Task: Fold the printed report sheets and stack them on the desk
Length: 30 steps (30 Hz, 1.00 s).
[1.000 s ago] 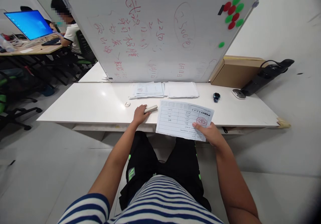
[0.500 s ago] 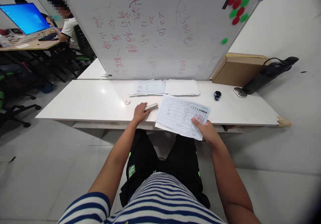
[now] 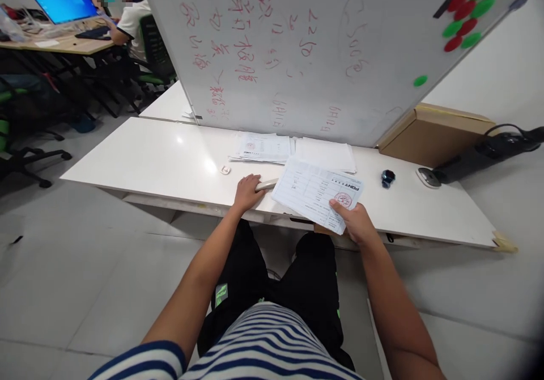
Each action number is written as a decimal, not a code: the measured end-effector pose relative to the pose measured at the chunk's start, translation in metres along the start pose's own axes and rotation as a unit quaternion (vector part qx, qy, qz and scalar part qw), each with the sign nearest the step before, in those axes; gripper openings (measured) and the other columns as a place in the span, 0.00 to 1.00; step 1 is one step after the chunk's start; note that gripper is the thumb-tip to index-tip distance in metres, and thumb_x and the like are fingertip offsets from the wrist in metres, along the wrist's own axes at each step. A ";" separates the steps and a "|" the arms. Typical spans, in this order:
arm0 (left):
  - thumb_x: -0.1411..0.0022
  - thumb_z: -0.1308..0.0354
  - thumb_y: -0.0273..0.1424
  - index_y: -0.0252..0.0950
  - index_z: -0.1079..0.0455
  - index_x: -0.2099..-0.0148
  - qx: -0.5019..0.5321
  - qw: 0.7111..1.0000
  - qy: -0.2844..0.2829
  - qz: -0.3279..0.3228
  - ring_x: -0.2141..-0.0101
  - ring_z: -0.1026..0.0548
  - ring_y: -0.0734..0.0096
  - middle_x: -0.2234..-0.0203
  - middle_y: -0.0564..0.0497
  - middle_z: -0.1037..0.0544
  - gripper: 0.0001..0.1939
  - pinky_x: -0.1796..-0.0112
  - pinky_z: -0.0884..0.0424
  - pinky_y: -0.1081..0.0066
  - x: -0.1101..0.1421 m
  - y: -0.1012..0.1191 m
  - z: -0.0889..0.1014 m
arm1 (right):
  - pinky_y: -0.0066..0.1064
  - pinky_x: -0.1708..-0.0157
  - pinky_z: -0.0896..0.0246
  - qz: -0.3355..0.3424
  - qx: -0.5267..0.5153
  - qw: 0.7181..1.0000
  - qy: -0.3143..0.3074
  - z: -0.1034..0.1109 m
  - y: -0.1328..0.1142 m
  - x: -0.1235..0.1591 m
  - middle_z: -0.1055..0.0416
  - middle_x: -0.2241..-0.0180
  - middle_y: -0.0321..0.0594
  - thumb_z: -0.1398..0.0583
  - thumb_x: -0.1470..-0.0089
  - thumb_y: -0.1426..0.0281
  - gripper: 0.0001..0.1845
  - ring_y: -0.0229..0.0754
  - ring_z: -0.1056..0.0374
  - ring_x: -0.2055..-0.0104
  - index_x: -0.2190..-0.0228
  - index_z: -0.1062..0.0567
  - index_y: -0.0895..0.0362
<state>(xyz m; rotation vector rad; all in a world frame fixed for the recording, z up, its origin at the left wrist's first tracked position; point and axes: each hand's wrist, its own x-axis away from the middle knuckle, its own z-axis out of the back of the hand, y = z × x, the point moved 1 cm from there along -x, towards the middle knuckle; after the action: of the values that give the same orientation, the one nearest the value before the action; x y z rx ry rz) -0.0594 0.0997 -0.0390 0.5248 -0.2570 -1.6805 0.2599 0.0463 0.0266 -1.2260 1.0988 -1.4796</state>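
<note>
Over one white desk point(image 3: 170, 159), left hand point(image 3: 249, 193) gripping one stapler point(image 3: 267, 185), right hand point(image 3: 358, 221) pinching printed sheets point(image 3: 317, 190).

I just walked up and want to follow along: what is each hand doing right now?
Left hand: closed on the stapler-like tool on the desk.
Right hand: closed, thumb on top, holding printed papers.

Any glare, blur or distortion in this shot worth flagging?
Head view: two bright glare spots on the desk, left of centre; fine print on the held papers too soft to read fully; bottle looks stretched near the right edge; lower right corner dark; co-worker's head pixelated.
</note>
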 end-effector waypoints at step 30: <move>0.45 0.41 0.38 0.41 0.29 0.60 0.036 0.998 0.043 0.003 0.46 0.35 0.59 0.49 0.49 0.28 0.11 0.45 0.40 0.57 -0.002 0.001 0.003 | 0.48 0.54 0.36 0.027 0.467 0.882 -0.051 -0.186 -0.067 -0.257 0.31 0.53 0.59 0.38 0.54 0.50 0.42 0.58 0.33 0.51 0.46 0.41 0.63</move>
<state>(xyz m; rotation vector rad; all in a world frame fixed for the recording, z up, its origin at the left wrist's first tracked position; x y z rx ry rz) -0.0596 0.1010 -0.0360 0.6485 -0.2572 -1.6420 0.0972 0.3272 0.0201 -0.5569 0.2322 -1.5745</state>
